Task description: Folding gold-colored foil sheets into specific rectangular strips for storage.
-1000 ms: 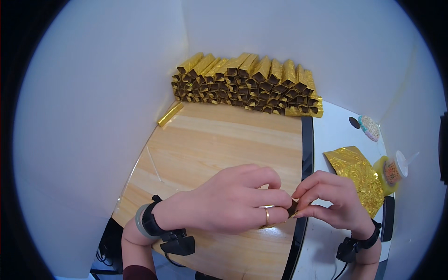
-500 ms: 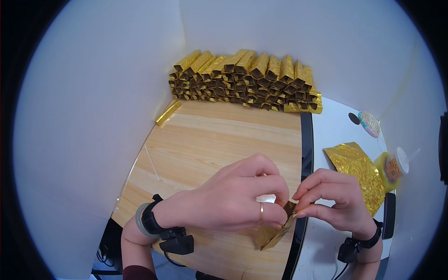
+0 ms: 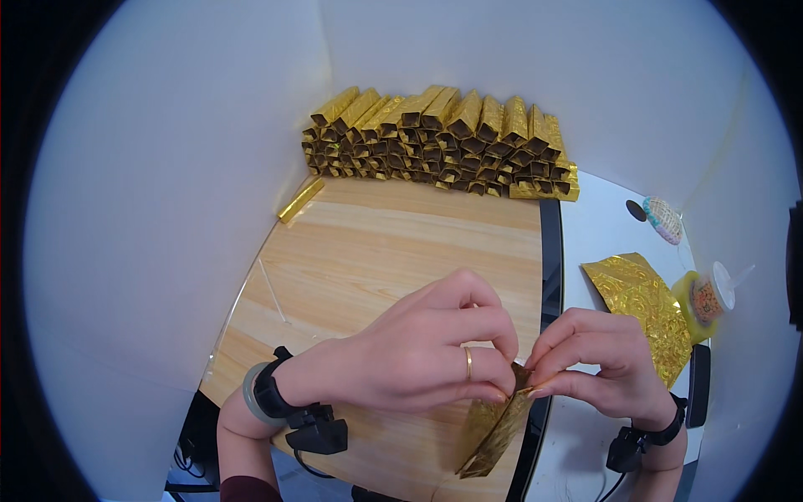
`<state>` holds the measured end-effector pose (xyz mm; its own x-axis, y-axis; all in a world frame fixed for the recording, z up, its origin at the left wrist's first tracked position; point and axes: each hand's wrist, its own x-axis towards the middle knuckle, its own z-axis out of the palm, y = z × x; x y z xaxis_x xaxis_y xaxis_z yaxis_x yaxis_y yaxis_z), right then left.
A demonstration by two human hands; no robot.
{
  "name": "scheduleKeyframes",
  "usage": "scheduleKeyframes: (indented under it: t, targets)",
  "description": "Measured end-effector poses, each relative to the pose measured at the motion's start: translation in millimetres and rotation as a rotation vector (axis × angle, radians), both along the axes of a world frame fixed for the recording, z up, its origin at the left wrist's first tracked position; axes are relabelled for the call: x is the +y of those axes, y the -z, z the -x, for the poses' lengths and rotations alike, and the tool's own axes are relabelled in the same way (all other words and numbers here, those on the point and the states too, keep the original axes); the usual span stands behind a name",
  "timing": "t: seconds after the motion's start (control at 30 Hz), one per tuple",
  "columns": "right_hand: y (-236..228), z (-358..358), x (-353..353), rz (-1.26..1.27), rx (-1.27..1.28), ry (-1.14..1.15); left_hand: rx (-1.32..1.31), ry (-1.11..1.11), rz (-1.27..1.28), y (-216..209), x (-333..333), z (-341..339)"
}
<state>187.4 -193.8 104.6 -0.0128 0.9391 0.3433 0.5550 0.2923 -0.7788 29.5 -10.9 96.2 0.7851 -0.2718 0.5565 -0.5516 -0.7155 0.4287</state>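
A gold foil paper tube [image 3: 495, 431], partly folded, hangs slanted under my hands near the right side of the wooden board. Its upper end, with a dark inner side, is pinched between the fingertips of my left hand [image 3: 427, 351] and my right hand [image 3: 590, 360]. Both hands are closed, the left with a gold ring on one finger. Part of the tube's upper end is hidden behind the left fingers. A flat stack of gold foil sheets [image 3: 640, 305] lies just beyond my right hand.
Several gold paper tubes [image 3: 435, 142] are piled in rows at the back. A flattened gold strip [image 3: 301, 201] lies at the board's left edge. On the right stand a small lidded cup [image 3: 709, 299] with orange bits and a knitted item [image 3: 662, 219]. White walls enclose the wooden board [image 3: 368, 259].
The gold tube has swung lower, and more of its length shows below my left hand. Both hands keep their pinch in almost the same place.
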Motion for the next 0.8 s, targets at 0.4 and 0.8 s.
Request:
scheduleKeyframes:
  t: [0.4,0.8]
  targets:
    - [3.2,1.1,1.2,0.023,0.072,-0.024,0.08,-0.039,0.007,3.2,-1.2,2.0]
    - [2.4,5.1,0.8,0.012,0.077,-0.029,-0.003,-0.019,-0.042,2.8,-2.4,-0.8]
